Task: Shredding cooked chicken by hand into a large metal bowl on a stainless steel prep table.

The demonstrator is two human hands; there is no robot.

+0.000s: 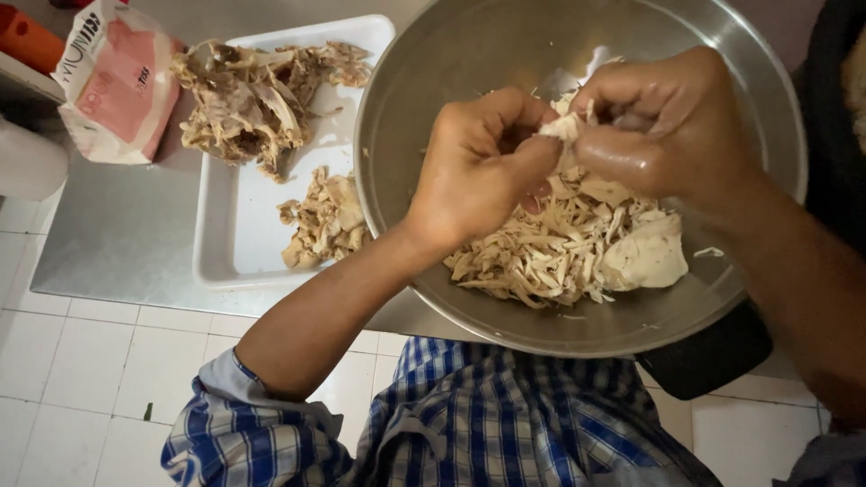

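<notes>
Shredded chicken [550, 248] fills the low side of the big steel bowl [451, 54], a pale, stringy heap piled against the near wall, and that makes sense, since the bowl sits tipped toward the person's lap and everything slides down to the near rim. Over the heap, both hands are meeting on one small piece of meat [564, 126]: the left hand [478, 167] has its fingers curled in tight and its thumb pressed to them, pinching one end, while the right hand [672, 131] is bunched the same way, fingertips closed on the other end. Held like that, right above the pile, any strand that comes away drops straight into the bowl. The right hand's skin looks wet and glossy, likely from the meat. Look at the heap itself: thin cream-coloured fibres, mostly long and ragged, with one larger smooth chunk [645, 257] lying unshredded at the right edge. Just beside the bowl, on the steel counter [117, 234], a white tray [239, 234] holds a stripped carcass [257, 95] at its far end and a smaller clump of scraps [325, 221] nearer, kept well apart from the clean shreds. A pink and white packet [117, 81] stands past the tray's corner. Below, a blue checked shirt [487, 415] and a white tiled floor [81, 379].
</notes>
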